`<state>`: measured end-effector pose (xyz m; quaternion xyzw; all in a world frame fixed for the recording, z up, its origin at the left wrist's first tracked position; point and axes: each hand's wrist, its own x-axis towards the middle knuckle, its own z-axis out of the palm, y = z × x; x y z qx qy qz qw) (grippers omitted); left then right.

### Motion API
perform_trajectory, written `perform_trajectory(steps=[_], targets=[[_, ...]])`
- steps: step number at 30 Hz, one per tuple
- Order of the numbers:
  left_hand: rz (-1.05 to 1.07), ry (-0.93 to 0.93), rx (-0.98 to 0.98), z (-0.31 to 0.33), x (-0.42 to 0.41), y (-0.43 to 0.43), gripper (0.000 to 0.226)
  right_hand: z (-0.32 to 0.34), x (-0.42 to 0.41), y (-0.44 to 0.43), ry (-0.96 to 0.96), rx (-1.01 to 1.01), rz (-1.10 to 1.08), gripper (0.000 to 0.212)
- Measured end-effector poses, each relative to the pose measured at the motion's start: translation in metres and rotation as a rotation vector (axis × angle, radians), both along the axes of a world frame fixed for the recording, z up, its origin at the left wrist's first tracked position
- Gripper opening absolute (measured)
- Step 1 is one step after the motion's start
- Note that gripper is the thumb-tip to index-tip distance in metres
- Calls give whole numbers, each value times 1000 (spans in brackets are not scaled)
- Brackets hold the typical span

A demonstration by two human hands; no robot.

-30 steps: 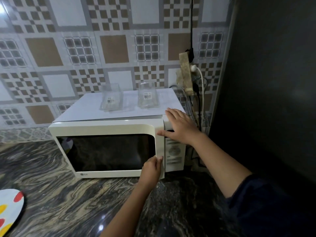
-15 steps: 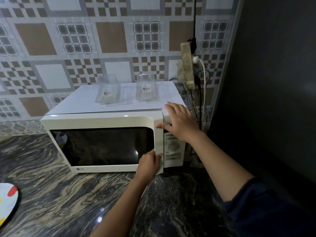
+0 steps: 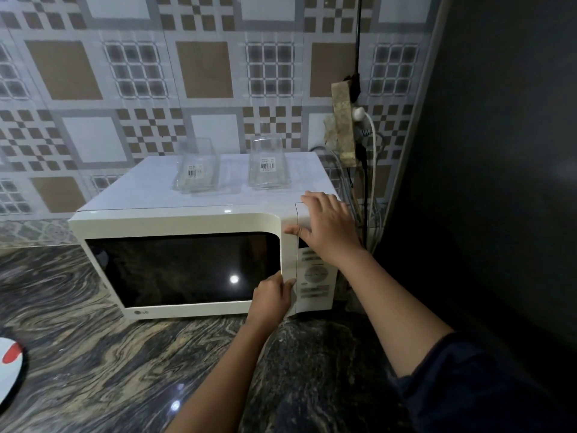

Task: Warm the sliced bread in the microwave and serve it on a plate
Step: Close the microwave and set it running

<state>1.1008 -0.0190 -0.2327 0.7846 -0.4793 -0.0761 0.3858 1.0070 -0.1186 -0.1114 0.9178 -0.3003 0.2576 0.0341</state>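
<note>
Marbled dark stone forms the desk (image 3: 93, 370), and a cream microwave (image 3: 150, 195) stands on it, backed against the tiled wall (image 3: 203, 70). Its door (image 3: 175, 225) looks shut or very nearly so, and the black window (image 3: 187, 270) shows only a glint of light, so I cannot tell whether the bread is inside. The left hand (image 3: 271, 300) reaches up to the door's right edge, low down, with its fingers (image 3: 288, 284) curled onto that edge just beside the control panel (image 3: 315, 276). The right hand (image 3: 327, 226) lies flat over the microwave's top right front corner, fingers (image 3: 315, 198) straight and spread on the top, and the thumb (image 3: 292, 229) pressed against the door's front. Two clear glass tubs (image 3: 198, 165) (image 3: 269, 162) sit side by side on top, each with a barcode sticker. A white plate (image 3: 9, 367) with a red patch peeks in at the desk's left edge, well apart from the microwave. Cables (image 3: 371, 145) hang from a socket block (image 3: 343, 126) on the wall, just right of the microwave.
</note>
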Motion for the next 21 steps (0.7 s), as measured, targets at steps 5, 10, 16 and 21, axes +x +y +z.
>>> perform_trajectory(steps=[5, 10, 16, 21], targets=[[32, -9, 28, 0, -3, -2, 29, 0, -1, 0, -1, -13, 6, 89], [74, 87, -1, -3, -9, -2, 26, -1, -3, 2, 6, -27, 2, 81], [37, 206, 9, 0, -7, -1, 25, 1, -6, 2, 25, -11, 26, 80], [-2, 235, 3, 3, -3, 0, 26, -14, -20, 1, -203, 87, 41, 83]])
